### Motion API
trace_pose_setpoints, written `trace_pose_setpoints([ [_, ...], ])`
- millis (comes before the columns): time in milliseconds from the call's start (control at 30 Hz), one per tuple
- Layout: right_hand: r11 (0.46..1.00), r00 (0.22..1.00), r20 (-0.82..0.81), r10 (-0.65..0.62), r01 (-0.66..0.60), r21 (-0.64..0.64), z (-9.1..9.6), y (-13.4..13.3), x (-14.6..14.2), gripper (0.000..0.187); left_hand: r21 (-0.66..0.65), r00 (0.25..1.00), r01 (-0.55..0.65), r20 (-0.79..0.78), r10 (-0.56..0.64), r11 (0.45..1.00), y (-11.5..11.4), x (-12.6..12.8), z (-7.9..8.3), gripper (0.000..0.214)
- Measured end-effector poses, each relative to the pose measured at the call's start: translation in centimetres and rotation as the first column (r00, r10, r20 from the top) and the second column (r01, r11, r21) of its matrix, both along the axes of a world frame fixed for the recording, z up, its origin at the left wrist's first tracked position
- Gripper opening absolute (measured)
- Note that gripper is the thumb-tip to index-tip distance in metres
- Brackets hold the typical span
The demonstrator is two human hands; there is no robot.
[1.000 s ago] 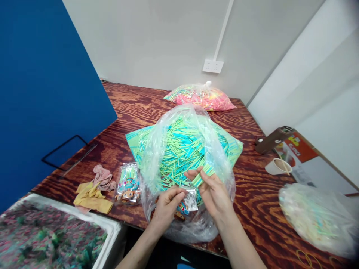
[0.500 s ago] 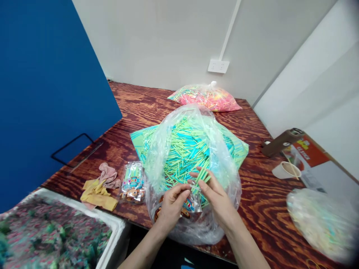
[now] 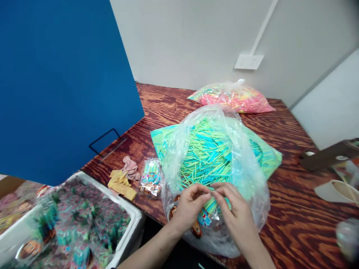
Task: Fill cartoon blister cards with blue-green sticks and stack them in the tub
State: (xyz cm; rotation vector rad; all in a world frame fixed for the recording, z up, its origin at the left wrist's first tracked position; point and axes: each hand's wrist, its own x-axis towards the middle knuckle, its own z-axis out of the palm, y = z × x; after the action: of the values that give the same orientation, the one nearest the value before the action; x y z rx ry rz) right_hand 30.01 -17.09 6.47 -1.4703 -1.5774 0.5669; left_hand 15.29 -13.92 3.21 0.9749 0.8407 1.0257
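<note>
A large clear plastic bag (image 3: 239, 149) lies open on the table, heaped with thin green and blue sticks (image 3: 207, 153). Over its near edge, my left hand (image 3: 192, 205) and my right hand (image 3: 234, 203) meet, fingertips pinched together at the top of a small clear printed packet (image 3: 205, 217). Green and blue sticks show inside that packet, just below my fingers; part of it is hidden behind my hands. More packets with a brown cartoon face (image 3: 172, 212) lie at the bag's near left side. To the left sits a filled packet (image 3: 150, 177).
Yellow and pink gloves or cloths (image 3: 122, 183) lie left of the packet. A white foam box (image 3: 134, 216) full of packets stands lower left, below a blue panel (image 3: 84, 93). Behind is a tied bag of pink and green sticks (image 3: 232, 99). At right are a cup (image 3: 332, 191) and brown bottle (image 3: 328, 155).
The view has swung left, showing more of the foam box. The bunch of green sticks in my right hand has gone down into the packet, and both hands' fingertips have come together at its top.
</note>
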Motion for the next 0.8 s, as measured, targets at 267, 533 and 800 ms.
trace_pose_setpoints([
  [267,0.940,0.982,0.153,-0.108,0.050,0.339,0.9,-2.8,-2.6,0.023,0.010,0.951,0.308,0.029,-0.308,0.951,-0.5,-2.4,2.7,0.022],
  [533,0.997,0.989,-0.139,-0.048,0.057,0.060,-1.7,-1.5,-1.1,0.032,-0.056,0.986,0.066,-0.148,-0.073,0.996,1.8,-7.8,3.9,0.027],
  [800,0.994,0.728,0.686,0.007,0.069,-0.083,-4.4,1.0,7.3,0.025,0.044,0.798,-0.565,-0.224,0.559,0.824,7.2,-13.9,1.5,0.035],
])
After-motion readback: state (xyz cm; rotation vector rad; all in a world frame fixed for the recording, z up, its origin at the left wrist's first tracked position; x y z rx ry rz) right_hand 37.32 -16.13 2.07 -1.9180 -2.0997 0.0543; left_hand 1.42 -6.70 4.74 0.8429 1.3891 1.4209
